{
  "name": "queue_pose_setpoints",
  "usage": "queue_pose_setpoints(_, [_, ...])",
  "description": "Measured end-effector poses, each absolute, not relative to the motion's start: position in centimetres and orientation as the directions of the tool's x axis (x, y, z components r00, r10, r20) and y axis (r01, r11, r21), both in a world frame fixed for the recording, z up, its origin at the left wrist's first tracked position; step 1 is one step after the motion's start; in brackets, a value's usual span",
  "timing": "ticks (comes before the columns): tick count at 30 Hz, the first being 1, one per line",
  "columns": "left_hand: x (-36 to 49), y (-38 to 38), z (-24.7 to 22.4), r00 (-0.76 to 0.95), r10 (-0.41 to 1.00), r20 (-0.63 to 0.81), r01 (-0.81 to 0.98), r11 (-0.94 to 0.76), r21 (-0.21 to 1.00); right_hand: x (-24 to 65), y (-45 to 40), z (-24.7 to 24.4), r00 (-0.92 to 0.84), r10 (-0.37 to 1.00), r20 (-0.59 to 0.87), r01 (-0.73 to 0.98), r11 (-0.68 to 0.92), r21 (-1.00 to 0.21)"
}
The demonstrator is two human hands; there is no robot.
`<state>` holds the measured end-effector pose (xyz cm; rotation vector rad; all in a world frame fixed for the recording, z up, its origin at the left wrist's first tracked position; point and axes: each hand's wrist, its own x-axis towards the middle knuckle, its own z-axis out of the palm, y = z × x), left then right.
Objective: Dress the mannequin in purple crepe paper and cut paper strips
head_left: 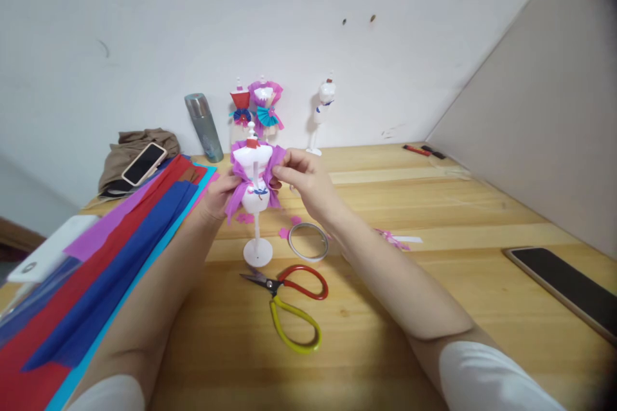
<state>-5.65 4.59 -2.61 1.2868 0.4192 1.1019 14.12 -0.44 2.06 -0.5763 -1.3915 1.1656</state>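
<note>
A small white toy mannequin point(255, 199) stands upright on its round base, with purple crepe paper point(238, 200) draped around its torso. From the left side, my left hand point(220, 196) is closed on the paper at the mannequin's waist, its fingertips partly hidden behind the figure. My right hand point(308, 180) pinches the purple paper's right edge between thumb and fingers. Below the base lie open scissors point(270, 285) with one red and one yellow handle. Beside the base is a roll of tape point(308, 259), with pink paper scraps point(245, 218) close by.
Folded coloured paper point(144, 244) covers the left side, near a phone point(144, 164) and a tilted bottle point(205, 128). Two dressed mannequins point(241, 101) and a bare mannequin point(318, 117) stand by the wall. Another phone point(569, 286) lies at the right edge.
</note>
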Motion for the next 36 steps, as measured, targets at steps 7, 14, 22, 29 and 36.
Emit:
queue_pose_setpoints(7, [-5.8,4.3,-2.3,0.424,0.857,0.294,-0.399,-0.114,0.91,14.5,-0.6,2.5,-0.185,0.881,0.436,-0.216,0.396,-0.892])
queue_pose_setpoints(14, [-5.8,4.5,-1.8,0.402,0.864,0.303,-0.357,-0.157,0.921,14.3,-0.5,2.4,-0.119,0.883,0.454,-0.064,0.45,-0.891])
queue_pose_setpoints(22, [-4.2,2.9,-0.3,0.406,0.849,0.339,-0.325,-0.213,0.922,14.5,-0.1,2.4,-0.027,0.884,0.467,-0.015,0.466,-0.884])
queue_pose_setpoints(29, [-3.8,2.3,0.4,0.412,0.829,0.378,-0.23,-0.306,0.924,14.4,0.2,2.1,0.032,0.877,0.48,0.04,0.479,-0.877])
queue_pose_setpoints(36, [-4.1,2.8,-0.3,0.362,0.862,0.354,-0.207,-0.296,0.932,14.6,0.1,2.3,-0.017,0.867,0.498,-0.009,0.498,-0.867])
